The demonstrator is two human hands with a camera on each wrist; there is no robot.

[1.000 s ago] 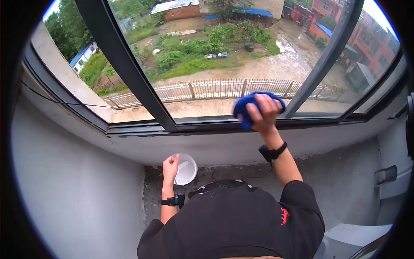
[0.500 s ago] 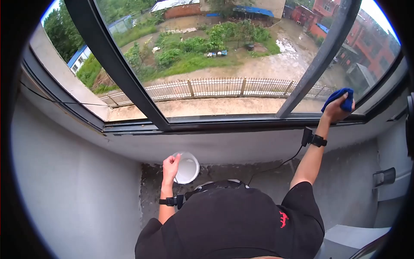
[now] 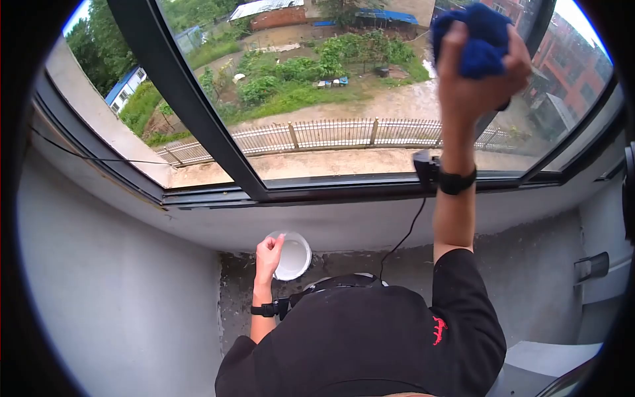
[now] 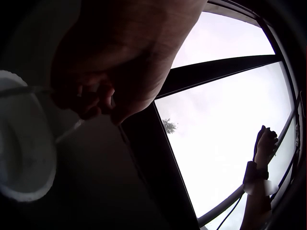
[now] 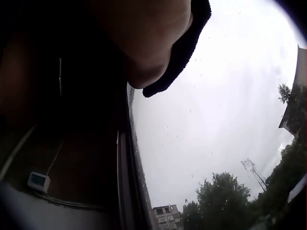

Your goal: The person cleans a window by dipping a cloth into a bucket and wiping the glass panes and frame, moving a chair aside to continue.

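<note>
High on the right side of the window, my right hand (image 3: 481, 89) grips a bunched dark blue cloth (image 3: 477, 49), its fingers spread over it. The cloth overlaps the glass and the upright frame bar there. In the right wrist view the cloth's dark edge (image 5: 184, 60) shows beyond the hand, against the bright pane. Low on the left, my left hand (image 3: 267, 258) has its fingers curled round the thin handle (image 4: 72, 130) of a white bucket (image 3: 295, 259). The bucket hangs or stands beside that hand, below the sill, with its open top facing up.
Dark window frame bars (image 3: 182, 92) divide the panes, with a sill track (image 3: 344, 193) along the bottom. A grey wall (image 3: 112, 264) closes off the left side. A black cable (image 3: 405, 239) trails from the right wrist camera. A thin wire (image 3: 99, 157) crosses the left pane's corner.
My right hand has swept the blue cloth from the lower middle of the window to the lower right corner, then up and back left. The left hand and bucket have barely shifted.
</note>
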